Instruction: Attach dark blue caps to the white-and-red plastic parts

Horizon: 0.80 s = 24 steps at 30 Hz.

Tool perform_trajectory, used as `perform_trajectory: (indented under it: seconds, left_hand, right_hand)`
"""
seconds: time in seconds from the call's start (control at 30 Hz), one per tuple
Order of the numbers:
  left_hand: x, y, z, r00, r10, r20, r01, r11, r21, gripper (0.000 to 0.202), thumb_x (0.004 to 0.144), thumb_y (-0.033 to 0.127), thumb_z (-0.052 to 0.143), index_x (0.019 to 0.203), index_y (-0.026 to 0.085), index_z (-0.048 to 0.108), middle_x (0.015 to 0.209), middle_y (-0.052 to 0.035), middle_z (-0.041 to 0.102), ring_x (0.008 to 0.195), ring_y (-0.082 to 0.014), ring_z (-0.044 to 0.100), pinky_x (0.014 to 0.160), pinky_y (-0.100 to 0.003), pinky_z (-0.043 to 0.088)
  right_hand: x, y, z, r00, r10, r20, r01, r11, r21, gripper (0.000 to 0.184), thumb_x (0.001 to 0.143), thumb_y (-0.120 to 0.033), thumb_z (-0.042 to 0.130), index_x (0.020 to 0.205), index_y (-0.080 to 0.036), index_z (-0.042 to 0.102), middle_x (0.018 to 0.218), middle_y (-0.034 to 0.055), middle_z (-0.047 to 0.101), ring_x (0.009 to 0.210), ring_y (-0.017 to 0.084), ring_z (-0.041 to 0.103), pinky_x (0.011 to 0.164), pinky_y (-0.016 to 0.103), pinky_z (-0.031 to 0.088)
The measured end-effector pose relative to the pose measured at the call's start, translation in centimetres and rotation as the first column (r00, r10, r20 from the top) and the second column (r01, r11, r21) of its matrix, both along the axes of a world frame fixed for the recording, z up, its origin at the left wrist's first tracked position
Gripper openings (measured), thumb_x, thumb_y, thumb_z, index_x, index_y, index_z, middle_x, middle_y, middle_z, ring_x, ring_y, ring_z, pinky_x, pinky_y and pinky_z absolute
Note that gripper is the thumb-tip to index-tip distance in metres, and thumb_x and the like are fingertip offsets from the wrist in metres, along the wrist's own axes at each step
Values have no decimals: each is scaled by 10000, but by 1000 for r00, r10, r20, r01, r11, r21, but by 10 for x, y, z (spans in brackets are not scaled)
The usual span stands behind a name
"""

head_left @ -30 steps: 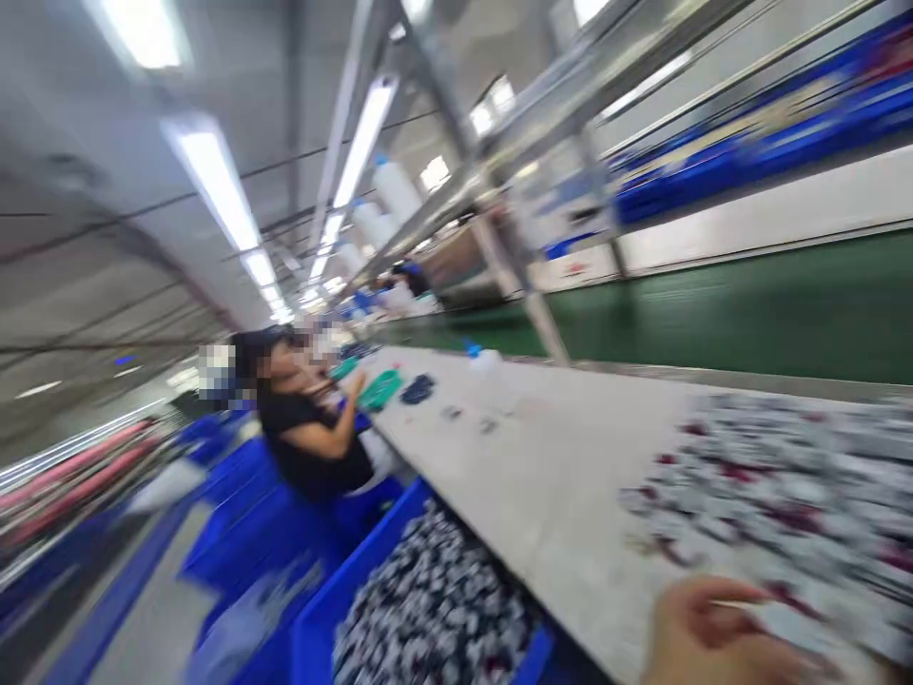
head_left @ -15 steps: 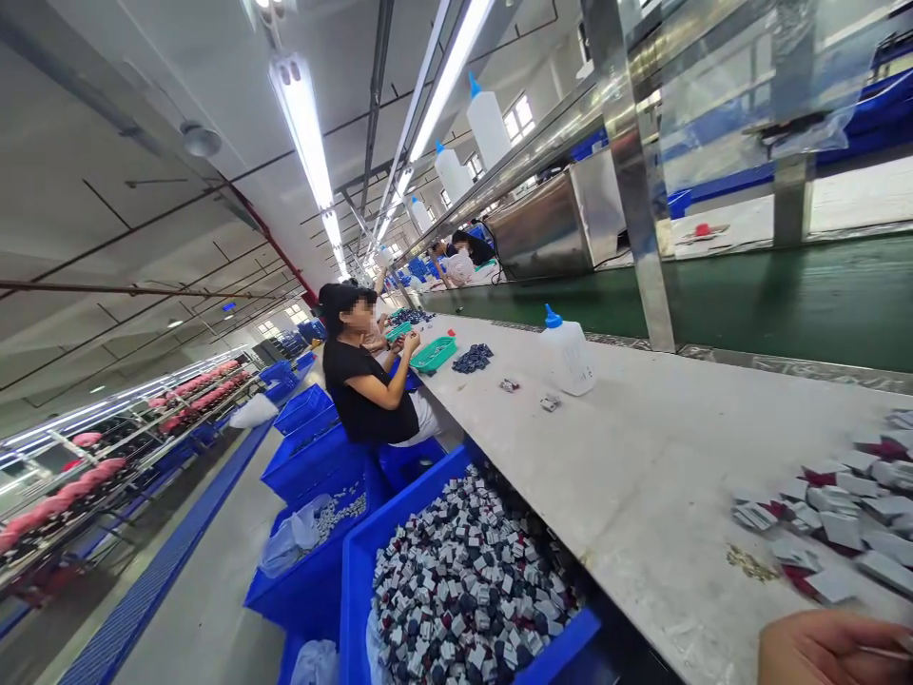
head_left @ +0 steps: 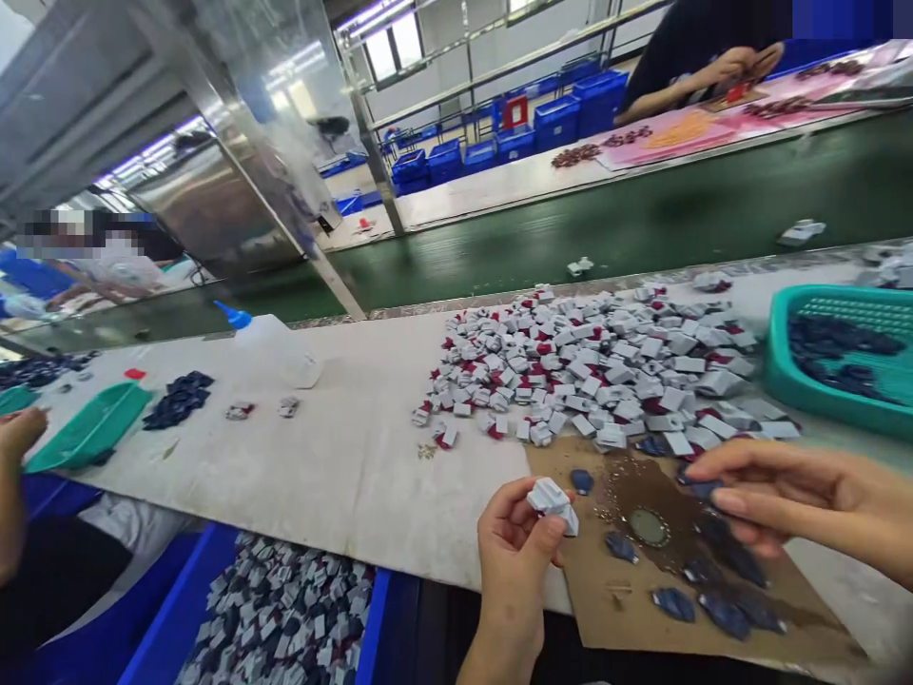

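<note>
The left hand is curled shut around a small white folded piece, pinched between thumb and fingertips and held just above the near edge of the bench. The right hand comes in from the right with its fingers loosely apart and slightly bent, the fingertips resting on or just over a dark blue part (contact is hard to judge); it grips nothing.

Below both hands lies a brown cardboard sheet, stained dark around a small round puddle, with more blue pieces scattered on it. Just beyond it, a wide heap of white and red pieces spreads over the pale bench top. A teal tray holding blue parts sits at the right, and a white squeeze bottle with a blue tip stands to the left. Farther left are a green tray and a small pile of blue parts, near another person's hand.

Under the bench's near edge, a blue bin is full of the same small pieces. Beyond the bench runs a green conveyor belt, with a second bench, stacked blue crates and another worker on the far side.
</note>
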State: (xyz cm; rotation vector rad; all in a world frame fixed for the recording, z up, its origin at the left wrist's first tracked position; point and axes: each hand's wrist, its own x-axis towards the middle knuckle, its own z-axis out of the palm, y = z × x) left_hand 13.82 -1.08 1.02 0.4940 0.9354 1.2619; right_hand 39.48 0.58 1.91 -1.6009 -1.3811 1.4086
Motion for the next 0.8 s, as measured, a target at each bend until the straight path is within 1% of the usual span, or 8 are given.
perform_trajectory:
  seconds: [0.07, 0.13, 0.23, 0.33, 0.43, 0.53, 0.7, 0.8]
  left_hand:
    - [3, -2, 0, 1000, 22, -15, -23, 1000, -14, 427, 571, 346, 854, 884, 119, 674, 809, -97, 712, 574, -78, 563, 445, -114, 397]
    - [4, -3, 1, 998, 57, -19, -58, 998, -28, 432, 562, 343, 854, 884, 123, 669, 800, -91, 710, 582, -82, 564, 463, -124, 411]
    - [2, -3, 2, 998, 66, 2, -66, 997, -40, 439, 560, 337, 853, 896, 131, 658, 803, -79, 709, 573, -85, 570, 476, -140, 426]
    - [0, -3, 1, 998, 66, 22, -65, 997, -43, 443, 566, 340, 852, 901, 129, 653, 804, -78, 711, 571, -84, 580, 482, -141, 432]
    - [-1, -4, 0, 997, 74, 38, -72, 996, -47, 427, 575, 322, 850, 902, 130, 654, 800, -69, 713, 576, -77, 587, 483, -129, 437]
    - [0, -5, 0, 997, 60, 47, -59, 998, -30, 394, 587, 304, 844, 874, 126, 641, 793, -68, 712, 591, -86, 605, 480, -125, 445]
    - [0, -4, 1, 997, 35, 65, -34, 999, -15, 366, 586, 266, 842, 797, 127, 577, 784, -45, 704, 640, -106, 642, 497, -125, 478]
    - [-2, -4, -1, 997, 28, 69, -28, 1000, -10, 367, 600, 252, 834, 803, 131, 553, 785, -21, 694, 671, -111, 655, 511, -129, 502]
  right_hand:
    - [-14, -1, 10, 994, 51, -94, -69, 978, -196, 318, 653, -494, 722, 935, -378, 635, 718, 90, 614, 656, 192, 607, 643, 352, 503]
    - [-26, -4, 21, 994, 5, -106, -30, 971, -236, 360, 658, -524, 704, 969, -360, 628, 778, 93, 632, 725, 205, 613, 739, 379, 502]
    - [-37, -9, 28, 1000, 18, -5, -19, 989, -150, 400, 690, -612, 631, 958, -315, 634, 735, 92, 627, 691, 213, 599, 692, 379, 509]
    - [-37, -11, 22, 962, 80, 262, -108, 990, 93, 350, 768, -605, 554, 932, -310, 644, 831, 90, 646, 716, 215, 600, 645, 359, 488]
    - [-34, -13, 11, 873, 143, 467, -282, 928, 244, 292, 847, -529, 493, 981, -313, 637, 943, 76, 656, 773, 218, 610, 670, 362, 461]
    - [-33, -15, 2, 759, 244, 604, -470, 847, 248, 279, 901, -460, 419, 1003, -276, 603, 878, 67, 649, 729, 214, 603, 621, 349, 419]
    - [-38, -11, 0, 541, 287, 791, -685, 695, 216, 177, 893, -286, 360, 805, -220, 499, 710, 38, 586, 601, 188, 561, 532, 299, 330]
    - [-43, -6, 4, 466, 301, 832, -729, 663, 169, 109, 868, -233, 349, 848, -222, 456, 695, 19, 588, 561, 183, 561, 495, 280, 296]
